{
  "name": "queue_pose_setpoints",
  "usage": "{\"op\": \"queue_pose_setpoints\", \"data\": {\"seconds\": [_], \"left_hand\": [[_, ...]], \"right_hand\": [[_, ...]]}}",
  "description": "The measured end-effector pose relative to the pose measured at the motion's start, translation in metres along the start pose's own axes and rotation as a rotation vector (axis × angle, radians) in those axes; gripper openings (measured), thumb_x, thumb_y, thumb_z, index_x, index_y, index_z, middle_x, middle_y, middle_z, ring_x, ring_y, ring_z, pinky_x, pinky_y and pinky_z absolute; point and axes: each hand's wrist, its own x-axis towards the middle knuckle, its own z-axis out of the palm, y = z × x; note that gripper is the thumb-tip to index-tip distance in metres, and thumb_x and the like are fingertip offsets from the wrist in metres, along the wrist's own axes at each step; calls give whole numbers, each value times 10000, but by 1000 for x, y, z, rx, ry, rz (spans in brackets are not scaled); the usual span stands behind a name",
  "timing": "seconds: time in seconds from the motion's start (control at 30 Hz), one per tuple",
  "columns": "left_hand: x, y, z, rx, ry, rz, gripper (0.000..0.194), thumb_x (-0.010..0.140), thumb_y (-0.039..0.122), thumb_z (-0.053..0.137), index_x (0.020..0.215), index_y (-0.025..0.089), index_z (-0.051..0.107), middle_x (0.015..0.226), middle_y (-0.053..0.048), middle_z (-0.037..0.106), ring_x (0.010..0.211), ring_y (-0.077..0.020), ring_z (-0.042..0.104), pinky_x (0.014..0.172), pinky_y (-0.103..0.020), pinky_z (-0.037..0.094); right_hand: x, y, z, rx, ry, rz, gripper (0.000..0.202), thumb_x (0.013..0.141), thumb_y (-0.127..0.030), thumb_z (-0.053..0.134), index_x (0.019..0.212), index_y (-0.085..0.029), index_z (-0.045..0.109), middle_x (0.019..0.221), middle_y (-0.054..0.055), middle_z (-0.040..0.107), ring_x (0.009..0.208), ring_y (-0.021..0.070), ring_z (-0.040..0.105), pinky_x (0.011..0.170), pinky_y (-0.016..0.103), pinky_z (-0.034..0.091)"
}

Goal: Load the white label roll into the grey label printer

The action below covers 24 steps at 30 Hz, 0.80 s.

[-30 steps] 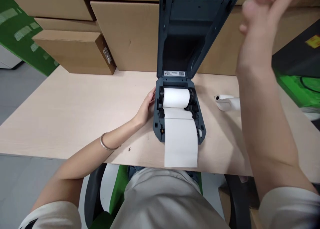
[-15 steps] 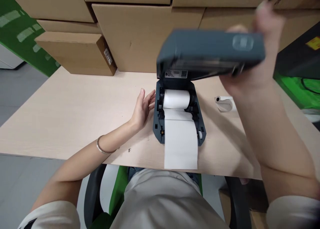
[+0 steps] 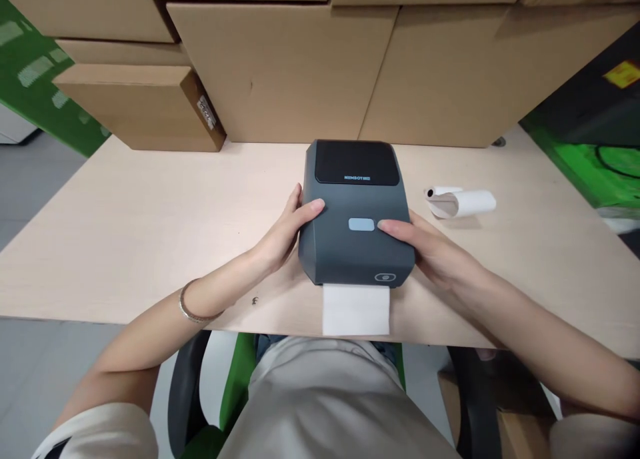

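Note:
A dark grey label printer (image 3: 360, 251) stands on the table with its lid down. From its front slot a strip of white label paper (image 3: 356, 310) sticks out over the tabletop. My left hand (image 3: 285, 235) grips the printer's left side, its thumb resting on top and the other fingers along the edge, partly hidden. On the opposite side, my right hand (image 3: 430, 245) holds the printer, the thumb lying on the lid beside a pale blue button (image 3: 361, 224). The right hand's other fingers are hidden behind the casing.
A partly unrolled piece of white paper (image 3: 475, 203) lies right of the printer on the wooden table (image 3: 165, 225). Large cardboard boxes (image 3: 295, 79) wall off the back. A smaller flat carton (image 3: 135, 109) stands at the back left.
The printer's lid, raised half a second ago, is now down and covers the paper roll. My right hand came down with it to the right side; my left thumb now rests on top.

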Motion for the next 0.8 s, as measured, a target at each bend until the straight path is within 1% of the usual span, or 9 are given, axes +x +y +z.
{"op": "queue_pose_setpoints", "data": {"seconds": [0.07, 0.17, 0.33, 0.4, 0.5, 0.6, 0.67, 0.73, 0.8], "left_hand": [[0, -1, 1, 13, 2, -8, 743, 925, 568, 809, 1558, 270, 556, 1612, -99, 642, 1573, -409, 518, 1299, -547, 442], [2, -5, 1, 34, 3, 41, 712, 913, 578, 803, 1518, 270, 590, 1575, -96, 675, 1535, -412, 559, 1274, -544, 474], [6, -11, -1, 70, 55, 91, 626, 886, 596, 795, 1399, 269, 646, 1505, -92, 717, 1480, -421, 607, 1225, -551, 518], [7, -11, -2, 75, 58, 97, 627, 867, 596, 804, 1374, 261, 649, 1490, -98, 722, 1462, -424, 620, 1208, -554, 528], [8, -12, -4, 77, 73, 93, 640, 841, 595, 831, 1354, 254, 656, 1502, -104, 712, 1470, -425, 611, 1208, -546, 530], [7, -16, -5, 75, 106, 106, 681, 839, 648, 829, 1377, 273, 648, 1547, -90, 681, 1499, -417, 585, 1225, -536, 524], [5, -19, -4, 79, 108, 112, 709, 858, 694, 797, 1416, 290, 629, 1591, -80, 646, 1526, -412, 560, 1250, -537, 507], [3, -20, -3, 95, 125, 102, 734, 876, 713, 774, 1464, 311, 597, 1654, -69, 587, 1584, -406, 496, 1299, -543, 460], [-1, -18, -2, 128, 173, 93, 791, 874, 713, 785, 1527, 340, 538, 1739, -55, 486, 1662, -393, 385, 1355, -544, 387]], "right_hand": [[-1, 6, 0, 13, 15, 4, 726, 865, -533, 863, 1511, -309, 618, 1562, 58, 686, 1499, 364, 600, 1322, 577, 455], [4, 21, -3, 34, -5, -32, 832, 875, -554, 833, 1612, -335, 516, 1614, 54, 645, 1525, 356, 580, 1309, 578, 472], [14, 44, -8, 27, 9, -166, 771, 923, -576, 709, 1621, -336, 486, 1636, 45, 624, 1512, 347, 599, 1237, 566, 549], [15, 48, -8, -6, 13, -183, 756, 943, -566, 668, 1634, -335, 467, 1640, 50, 620, 1507, 346, 605, 1216, 564, 566], [13, 48, -6, -17, 27, -185, 766, 939, -558, 680, 1637, -326, 466, 1627, 56, 631, 1498, 344, 613, 1219, 557, 563], [12, 46, -6, -16, 38, -192, 765, 946, -597, 673, 1633, -328, 473, 1619, 62, 635, 1494, 344, 613, 1224, 561, 556], [12, 46, -11, -68, 35, -187, 749, 963, -635, 654, 1629, -340, 478, 1634, 73, 616, 1512, 355, 594, 1226, 590, 545], [14, 49, -19, -206, 97, -275, 797, 947, -646, 697, 1651, -374, 441, 1729, 73, 506, 1604, 371, 487, 1273, 635, 478], [15, 52, -27, -399, 194, -531, 857, 912, -634, 759, 1670, -433, 412, 1822, 42, 343, 1697, 381, 321, 1341, 678, 354]]}}
